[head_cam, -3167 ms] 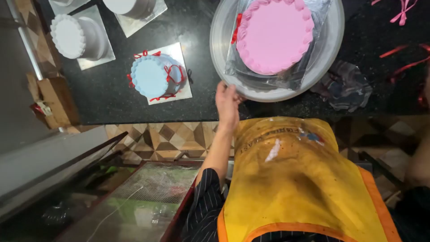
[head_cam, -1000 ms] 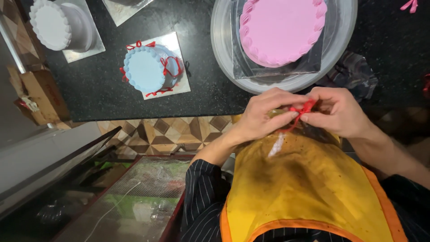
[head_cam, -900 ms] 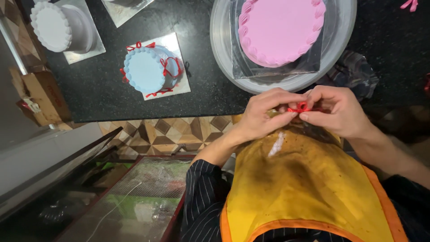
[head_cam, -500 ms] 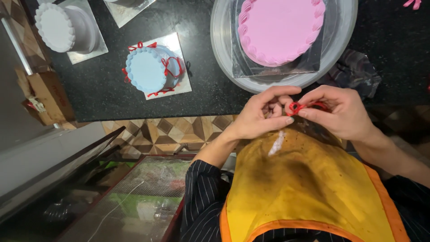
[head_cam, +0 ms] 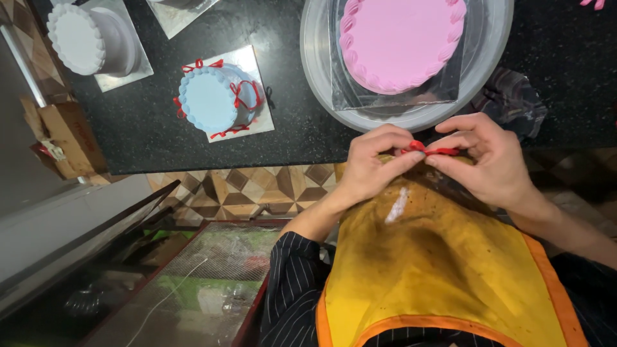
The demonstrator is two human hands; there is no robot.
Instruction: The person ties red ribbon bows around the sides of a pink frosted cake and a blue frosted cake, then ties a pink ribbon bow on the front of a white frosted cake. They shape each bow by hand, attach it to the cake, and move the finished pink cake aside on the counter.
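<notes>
Pinching a small red strip (head_cam: 429,150) between both hands, you hold it low in the middle of the frame, just above your yellow apron (head_cam: 437,257). Your left hand (head_cam: 373,164) closes its fingertips on one end and your right hand (head_cam: 488,160) closes on the other, so the strip stays flat between them. I think you hold it close to your body so you can see it well while you shape it.

Just past your hands, at the top middle of the frame, a pink cake (head_cam: 400,40) sits on a clear sheet on a round grey stand (head_cam: 315,64), near the counter edge and easy to reach. Further left, a blue cake (head_cam: 212,96) with red bows rests on a silver square. In the upper left corner stands a white cake (head_cam: 80,38), out of the way.
</notes>
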